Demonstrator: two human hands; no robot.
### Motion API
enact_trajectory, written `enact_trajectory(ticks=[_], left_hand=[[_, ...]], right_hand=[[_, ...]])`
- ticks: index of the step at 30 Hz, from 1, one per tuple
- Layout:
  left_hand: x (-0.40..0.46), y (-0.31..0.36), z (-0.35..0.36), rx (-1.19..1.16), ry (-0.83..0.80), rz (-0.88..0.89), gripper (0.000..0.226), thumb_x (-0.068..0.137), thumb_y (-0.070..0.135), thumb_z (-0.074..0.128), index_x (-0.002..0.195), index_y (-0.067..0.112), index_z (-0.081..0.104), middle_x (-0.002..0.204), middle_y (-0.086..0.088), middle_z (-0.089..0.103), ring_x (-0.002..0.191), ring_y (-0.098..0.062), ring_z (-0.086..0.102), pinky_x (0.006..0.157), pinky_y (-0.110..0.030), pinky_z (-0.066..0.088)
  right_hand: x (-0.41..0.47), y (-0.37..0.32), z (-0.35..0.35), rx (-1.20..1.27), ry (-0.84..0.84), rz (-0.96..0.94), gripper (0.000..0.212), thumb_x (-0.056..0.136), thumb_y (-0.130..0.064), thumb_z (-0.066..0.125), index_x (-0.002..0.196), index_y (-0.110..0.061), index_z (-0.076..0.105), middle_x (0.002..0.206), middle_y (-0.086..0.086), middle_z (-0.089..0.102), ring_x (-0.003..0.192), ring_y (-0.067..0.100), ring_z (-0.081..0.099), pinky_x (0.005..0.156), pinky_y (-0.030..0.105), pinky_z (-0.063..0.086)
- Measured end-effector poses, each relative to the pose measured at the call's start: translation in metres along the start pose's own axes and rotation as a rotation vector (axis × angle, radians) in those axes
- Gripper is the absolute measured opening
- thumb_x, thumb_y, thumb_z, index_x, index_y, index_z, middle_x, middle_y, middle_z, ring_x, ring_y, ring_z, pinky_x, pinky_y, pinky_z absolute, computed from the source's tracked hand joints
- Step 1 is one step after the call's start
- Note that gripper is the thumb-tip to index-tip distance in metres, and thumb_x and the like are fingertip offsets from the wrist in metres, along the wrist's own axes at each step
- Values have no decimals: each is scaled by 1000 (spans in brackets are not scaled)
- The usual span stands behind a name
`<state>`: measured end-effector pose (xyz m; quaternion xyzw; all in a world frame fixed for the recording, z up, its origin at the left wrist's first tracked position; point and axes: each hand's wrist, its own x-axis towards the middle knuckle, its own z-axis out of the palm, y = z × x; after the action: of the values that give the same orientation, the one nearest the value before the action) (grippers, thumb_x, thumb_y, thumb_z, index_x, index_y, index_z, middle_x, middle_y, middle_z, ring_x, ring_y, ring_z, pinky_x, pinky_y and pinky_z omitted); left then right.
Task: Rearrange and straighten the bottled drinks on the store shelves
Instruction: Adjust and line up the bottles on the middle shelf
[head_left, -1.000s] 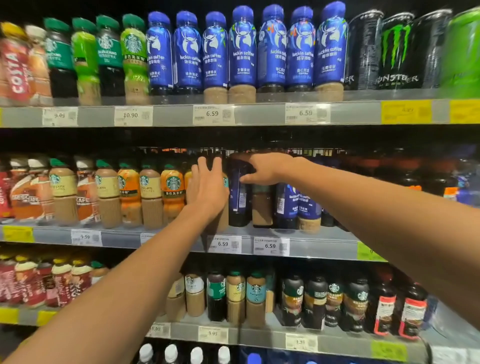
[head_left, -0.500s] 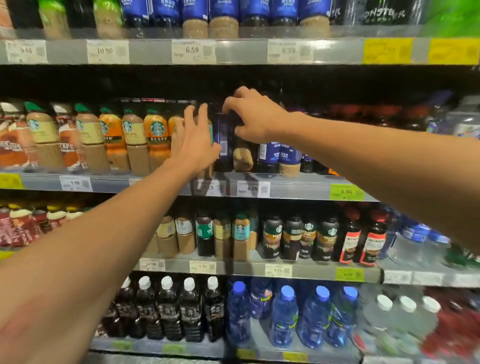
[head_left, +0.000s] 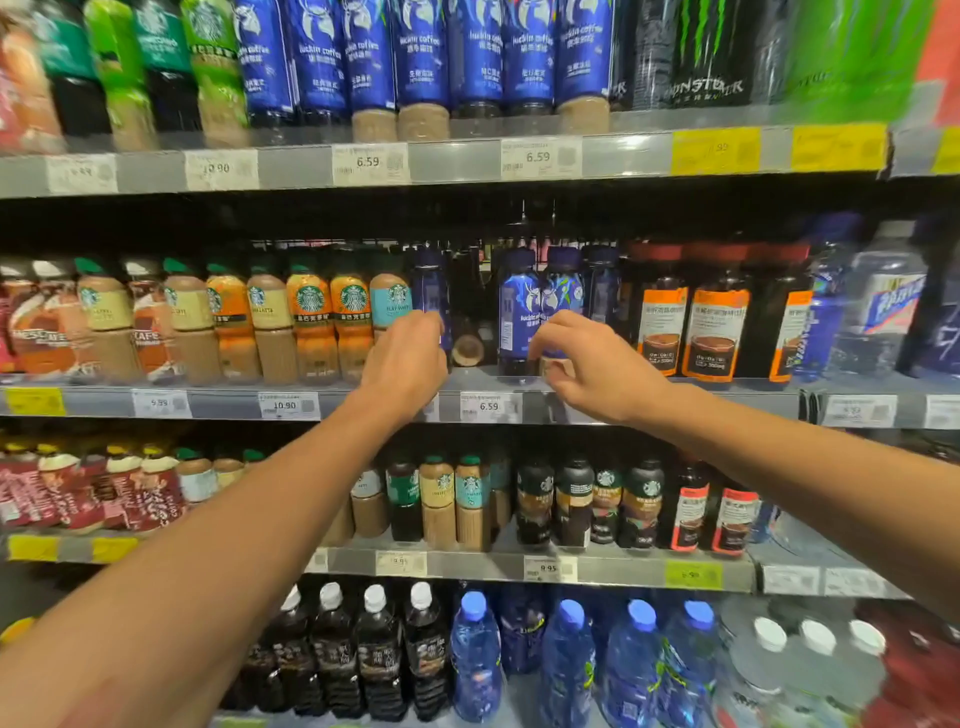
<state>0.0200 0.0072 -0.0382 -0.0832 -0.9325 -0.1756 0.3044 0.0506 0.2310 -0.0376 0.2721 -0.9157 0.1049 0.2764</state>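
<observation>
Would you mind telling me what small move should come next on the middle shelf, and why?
Probably reach the left hand into the gap and stand up the fallen bottle, which seems to lie on its side, base outward, behind the front row beside the upright blue Luckin bottles.

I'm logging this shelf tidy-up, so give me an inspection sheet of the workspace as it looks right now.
Surface: middle shelf, grey front rail with price tags.
Job's things: two blue luckin coffee bottles upright at the front; a gap left of them with a bottle lying on its side further back; Starbucks bottles in a row to the left.
Clutter: nothing seen.
Grippers: left hand at the shelf edge, fingers curled, contact unclear; right hand at a luckin bottle's base, grip unclear.
Cables: nothing seen.
Surroundings: Monster cans above, water bottles below.
</observation>
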Motion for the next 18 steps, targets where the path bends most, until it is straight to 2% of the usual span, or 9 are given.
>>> enact_trajectory(ticks=[4,9,13,18], left_hand=[[22,30,18,-46,-124,122,33,88,-3,60,119,7,60,117,-12,61,104,-29,62,86,-42,55],[63,55,52,-238,-195,-90,24,90,-2,57,113,-3,60,118,-23,62,108,-40,61,85,-43,50],[77,54,79,-163,-233,-166,31,94,8,53,121,-8,53,129,-31,55,119,-47,53,96,-47,43],[73,47,93,17,-311,-158,40,92,10,58,129,-1,48,133,-26,51,124,-40,48,102,-46,42]], right_hand=[[-7,-5,5,139,69,22,20,84,-10,59,101,-18,66,97,-4,59,91,13,57,84,40,51],[-34,-14,10,349,97,78,18,83,-10,60,88,-27,66,89,-11,63,85,4,59,81,33,53],[-24,-3,-2,388,174,109,19,82,-6,60,85,-23,69,84,-9,65,80,5,60,77,29,53],[-4,2,-18,428,267,139,19,82,-3,60,85,-16,74,83,-7,70,81,7,64,74,20,50]])
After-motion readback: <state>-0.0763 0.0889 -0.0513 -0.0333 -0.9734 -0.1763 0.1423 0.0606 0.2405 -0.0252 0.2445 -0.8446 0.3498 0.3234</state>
